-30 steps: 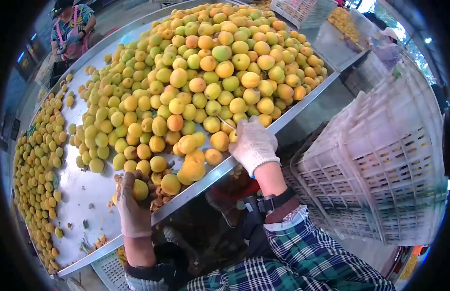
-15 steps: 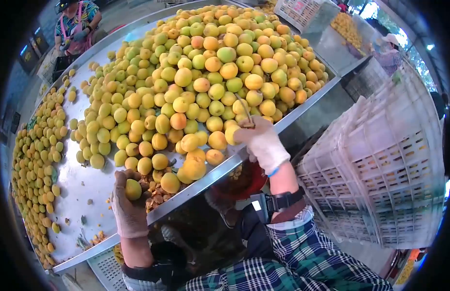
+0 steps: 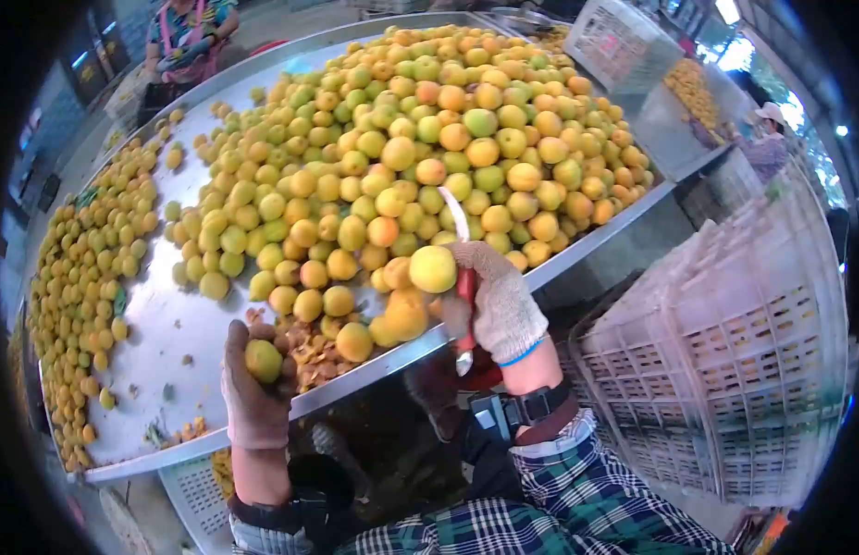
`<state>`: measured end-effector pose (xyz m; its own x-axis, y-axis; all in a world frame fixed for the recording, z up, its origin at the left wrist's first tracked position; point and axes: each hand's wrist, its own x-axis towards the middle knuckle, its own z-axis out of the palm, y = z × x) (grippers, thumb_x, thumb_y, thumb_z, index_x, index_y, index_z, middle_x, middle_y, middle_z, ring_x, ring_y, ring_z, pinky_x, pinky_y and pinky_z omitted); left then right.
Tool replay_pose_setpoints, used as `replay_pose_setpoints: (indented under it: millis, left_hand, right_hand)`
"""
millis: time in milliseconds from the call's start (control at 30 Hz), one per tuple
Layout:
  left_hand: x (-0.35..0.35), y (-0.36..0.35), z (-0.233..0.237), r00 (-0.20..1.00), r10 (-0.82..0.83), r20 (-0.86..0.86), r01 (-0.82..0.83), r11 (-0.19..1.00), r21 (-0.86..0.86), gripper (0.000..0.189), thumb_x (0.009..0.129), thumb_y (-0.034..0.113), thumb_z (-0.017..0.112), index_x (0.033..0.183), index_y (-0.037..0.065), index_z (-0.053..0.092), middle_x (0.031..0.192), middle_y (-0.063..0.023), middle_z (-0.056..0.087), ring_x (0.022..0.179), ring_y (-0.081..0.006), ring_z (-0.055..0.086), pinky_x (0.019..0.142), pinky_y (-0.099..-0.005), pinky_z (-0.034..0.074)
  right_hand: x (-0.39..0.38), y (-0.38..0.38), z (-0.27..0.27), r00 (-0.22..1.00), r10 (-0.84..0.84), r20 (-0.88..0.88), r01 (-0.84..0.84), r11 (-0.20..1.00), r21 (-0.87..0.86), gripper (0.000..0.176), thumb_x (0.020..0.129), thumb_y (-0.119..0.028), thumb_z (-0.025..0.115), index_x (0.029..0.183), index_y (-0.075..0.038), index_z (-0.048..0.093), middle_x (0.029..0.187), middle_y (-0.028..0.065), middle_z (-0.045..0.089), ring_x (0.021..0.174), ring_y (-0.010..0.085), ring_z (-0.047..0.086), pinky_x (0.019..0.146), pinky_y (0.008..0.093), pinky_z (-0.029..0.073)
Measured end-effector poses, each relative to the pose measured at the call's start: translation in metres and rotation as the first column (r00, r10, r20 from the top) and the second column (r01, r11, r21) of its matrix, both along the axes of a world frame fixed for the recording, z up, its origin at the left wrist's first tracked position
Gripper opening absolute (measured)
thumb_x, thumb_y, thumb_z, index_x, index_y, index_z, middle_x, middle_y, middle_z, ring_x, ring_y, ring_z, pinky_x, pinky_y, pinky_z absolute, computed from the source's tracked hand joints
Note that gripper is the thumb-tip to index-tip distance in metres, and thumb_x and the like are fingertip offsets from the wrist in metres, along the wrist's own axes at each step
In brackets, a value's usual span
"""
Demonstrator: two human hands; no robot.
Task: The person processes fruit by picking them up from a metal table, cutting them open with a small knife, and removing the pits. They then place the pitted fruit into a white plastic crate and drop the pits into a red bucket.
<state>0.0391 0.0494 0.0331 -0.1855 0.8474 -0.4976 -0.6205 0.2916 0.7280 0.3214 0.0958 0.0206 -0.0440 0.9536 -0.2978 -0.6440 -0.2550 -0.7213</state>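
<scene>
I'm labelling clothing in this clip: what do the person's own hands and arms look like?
The left hand wears a pinkish-brown fabric glove. The right hand wears a pale grey knit glove with a blue cuff edge, plus a dark wrist strap. The plaid sleeves are green, navy and white.

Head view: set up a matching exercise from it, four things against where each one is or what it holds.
Things:
1. left hand
2. right hand
3. white crates
4. metal table

Places and states:
a. stacked to the right of the table
b. grips a greenish fruit near the table's near rim
c. grips a knife, with a yellow fruit at its fingers
d. bears the fruit heap

Pairs: 1-b, 2-c, 3-a, 4-d
</scene>
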Motion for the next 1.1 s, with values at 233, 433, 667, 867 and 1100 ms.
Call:
replay_pose_setpoints:
  millis: [233,433,667,867,1100]
  left_hand:
    - [-0.067,-0.042,0.010,0.992,0.013,0.126,-0.033,0.988,0.153,0.044,0.096,0.052,0.050,0.105,0.010,0.060,0.092,-0.0074,0.064,0.075,-0.0214,0.062,0.057,-0.0293,0.048]
    - [-0.112,-0.109,0.010,0.994,0.033,0.103,-0.062,0.953,0.296,0.040,0.094,0.027,0.057,0.126,0.003,0.054,0.117,-0.0143,0.060,0.097,-0.0293,0.062,0.078,-0.0397,0.054]
    - [-0.230,-0.287,-0.003,0.828,0.280,-0.486,-0.369,0.924,-0.096,0.038,0.096,0.031,0.056,0.121,0.002,0.057,0.101,-0.0109,0.064,0.088,-0.0236,0.065,0.069,-0.0349,0.054]
    - [-0.303,-0.492,-0.059,0.627,0.170,-0.760,-0.725,0.485,-0.490,0.041,0.088,0.034,0.062,0.113,0.002,0.062,0.097,-0.0135,0.064,0.062,-0.0239,0.062,0.051,-0.0359,0.054]
    - [-0.312,-0.535,-0.095,0.552,0.191,-0.812,-0.799,0.400,-0.449,0.042,0.087,0.030,0.063,0.119,0.002,0.059,0.100,-0.0103,0.061,0.082,-0.0241,0.063,0.063,-0.0365,0.054]
  right_hand:
    - [-0.036,0.003,0.005,-0.215,-0.168,0.962,-0.212,0.970,0.122,0.033,0.084,-0.036,0.060,0.090,-0.003,0.062,0.084,0.0258,0.065,0.085,0.0448,0.062,0.075,0.0528,0.049]
    - [-0.035,0.001,-0.007,-0.078,-0.303,0.950,-0.271,0.923,0.272,0.031,0.081,-0.029,0.066,0.097,-0.003,0.063,0.081,0.0226,0.064,0.079,0.0417,0.062,0.071,0.0489,0.049]
    - [-0.017,0.017,-0.043,0.182,-0.050,0.982,-0.179,0.980,0.083,0.029,0.086,-0.027,0.061,0.100,-0.002,0.063,0.072,0.0101,0.059,0.064,0.0218,0.056,0.057,0.0363,0.046]
    - [-0.013,0.029,-0.047,0.106,-0.085,0.991,-0.130,0.987,0.099,0.037,0.084,-0.038,0.063,0.098,-0.003,0.065,0.074,0.0060,0.059,0.056,0.0183,0.051,0.046,0.0320,0.040]
    - [-0.018,0.026,-0.033,0.280,0.012,0.960,0.022,1.000,-0.018,0.032,0.085,-0.033,0.063,0.100,-0.005,0.067,0.089,0.0118,0.063,0.072,0.0213,0.059,0.055,0.0351,0.045]
